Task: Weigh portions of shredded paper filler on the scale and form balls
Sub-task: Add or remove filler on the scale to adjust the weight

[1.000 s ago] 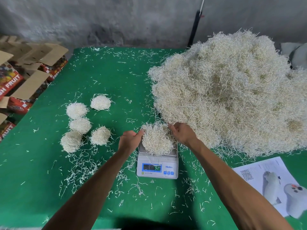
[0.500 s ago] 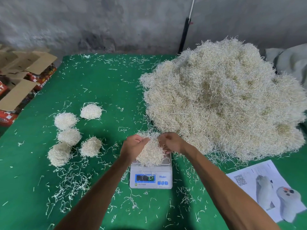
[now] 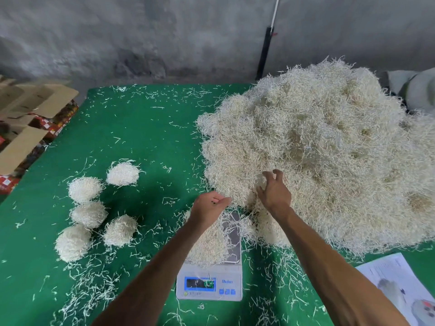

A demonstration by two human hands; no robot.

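Note:
A small white digital scale [image 3: 209,282] stands on the green table [image 3: 141,137]. A loose portion of shredded paper [image 3: 211,243] lies on its pan. My left hand [image 3: 208,207] hovers just above that portion with its fingers loosely curled, holding nothing. My right hand [image 3: 273,191] reaches onto the near edge of the big pile of shredded paper filler [image 3: 324,156], its fingers spread and bent over the strands. Several finished paper balls [image 3: 89,214] lie in a cluster to the left of the scale.
Loose shreds litter the cloth around the scale. Cardboard boxes [image 3: 30,114] are stacked off the table's left edge. A printed sheet [image 3: 400,285] lies at the front right corner. A dark pole [image 3: 264,50] leans on the grey wall behind.
Both hands have let go of the portion on the scale. My right hand moved up and right onto the big pile, and my left hand lifted slightly off the portion.

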